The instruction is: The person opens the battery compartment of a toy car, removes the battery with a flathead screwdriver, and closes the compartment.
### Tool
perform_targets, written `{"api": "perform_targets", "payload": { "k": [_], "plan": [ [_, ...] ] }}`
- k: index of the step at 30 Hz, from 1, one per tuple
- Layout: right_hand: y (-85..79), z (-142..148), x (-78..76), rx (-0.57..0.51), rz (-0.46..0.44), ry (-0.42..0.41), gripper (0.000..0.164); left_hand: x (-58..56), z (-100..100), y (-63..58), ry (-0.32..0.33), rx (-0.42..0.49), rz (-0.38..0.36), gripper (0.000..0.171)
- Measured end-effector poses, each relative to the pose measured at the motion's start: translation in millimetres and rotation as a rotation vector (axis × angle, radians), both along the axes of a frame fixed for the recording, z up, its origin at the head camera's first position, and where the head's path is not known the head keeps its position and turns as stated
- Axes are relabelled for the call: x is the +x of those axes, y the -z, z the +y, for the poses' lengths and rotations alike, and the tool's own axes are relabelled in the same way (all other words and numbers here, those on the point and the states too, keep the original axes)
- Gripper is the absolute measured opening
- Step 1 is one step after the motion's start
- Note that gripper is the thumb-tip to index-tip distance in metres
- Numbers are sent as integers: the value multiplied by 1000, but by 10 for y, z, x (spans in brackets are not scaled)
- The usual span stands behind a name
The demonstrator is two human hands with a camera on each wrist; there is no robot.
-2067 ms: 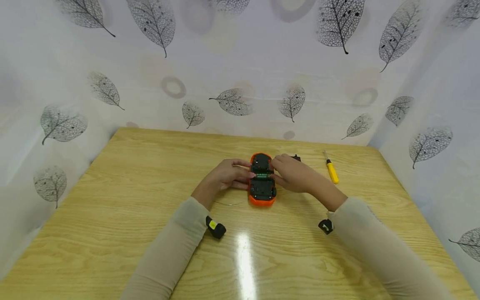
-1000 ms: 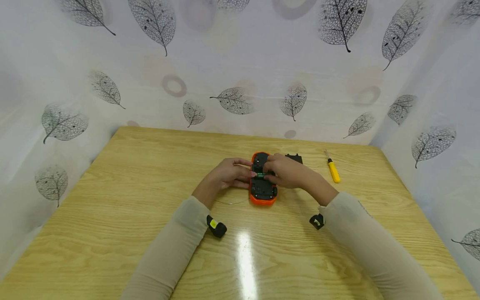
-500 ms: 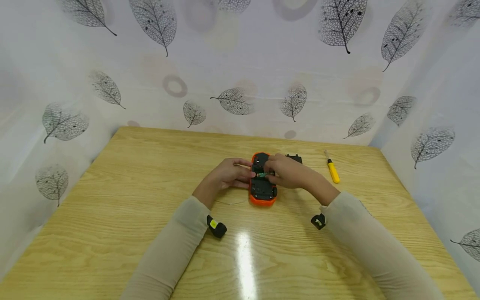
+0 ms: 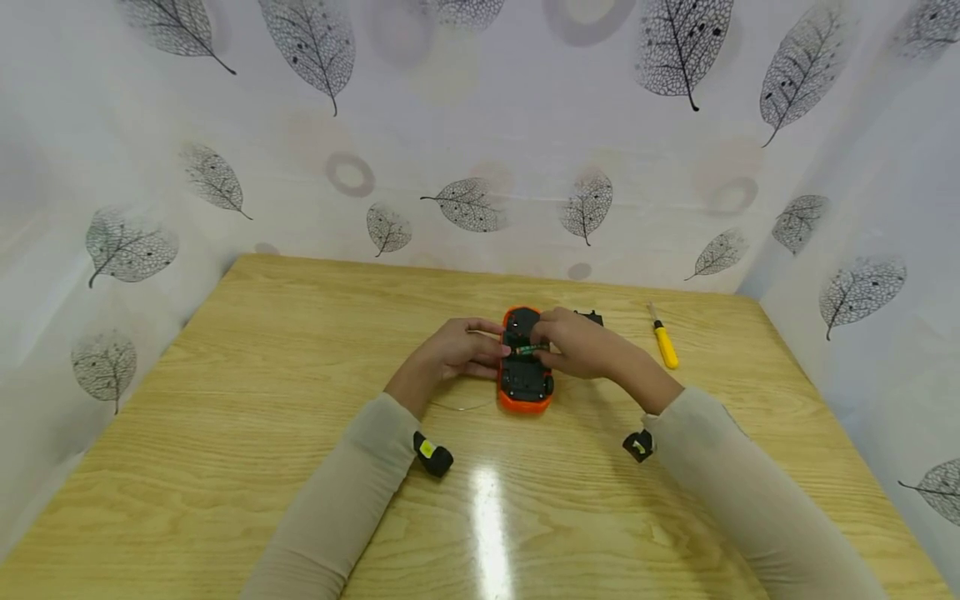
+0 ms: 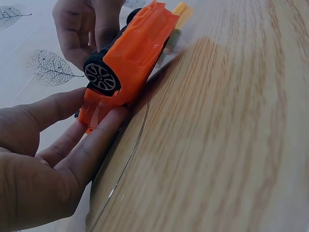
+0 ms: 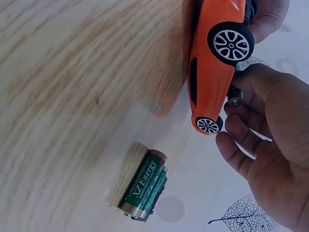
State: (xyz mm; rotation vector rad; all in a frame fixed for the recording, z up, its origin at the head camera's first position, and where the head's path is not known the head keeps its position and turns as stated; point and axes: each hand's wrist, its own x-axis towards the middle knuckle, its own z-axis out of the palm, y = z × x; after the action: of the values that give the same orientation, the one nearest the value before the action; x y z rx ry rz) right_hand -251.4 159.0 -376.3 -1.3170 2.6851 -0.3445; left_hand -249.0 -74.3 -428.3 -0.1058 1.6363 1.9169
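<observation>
An orange toy car lies upside down on the table, its black underside and battery compartment facing up. My left hand grips it from the left, thumb and fingers around its side, as the left wrist view shows. My right hand reaches over from the right and pinches a battery at the compartment. In the head view this green battery sits slightly tilted, its right end hidden by the fingers. More green batteries lie on the table in the right wrist view, hidden behind my right hand in the head view.
A black plastic cover lies behind my right hand. Farther right is a screwdriver with a yellow handle. A thin wire lies left of the car. Patterned cloth hangs around the wooden table.
My right hand has moved left from the car's edge onto the compartment, and the battery there now slants at its fingers. More of the black cover shows. My left hand stays put.
</observation>
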Motion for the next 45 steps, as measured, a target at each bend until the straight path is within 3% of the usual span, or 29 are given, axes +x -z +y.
{"api": "perform_targets", "payload": {
  "k": [10, 26, 45],
  "plan": [
    [19, 74, 37, -56, 17, -2, 6, -9, 7, 33, -4, -2, -10, 49],
    [149, 345, 62, -106, 69, 77, 8, -9, 14, 62, -14, -5, -2, 49],
    [270, 831, 197, -10, 55, 165, 10, -9, 7, 20, -10, -19, 3, 50]
  ]
}}
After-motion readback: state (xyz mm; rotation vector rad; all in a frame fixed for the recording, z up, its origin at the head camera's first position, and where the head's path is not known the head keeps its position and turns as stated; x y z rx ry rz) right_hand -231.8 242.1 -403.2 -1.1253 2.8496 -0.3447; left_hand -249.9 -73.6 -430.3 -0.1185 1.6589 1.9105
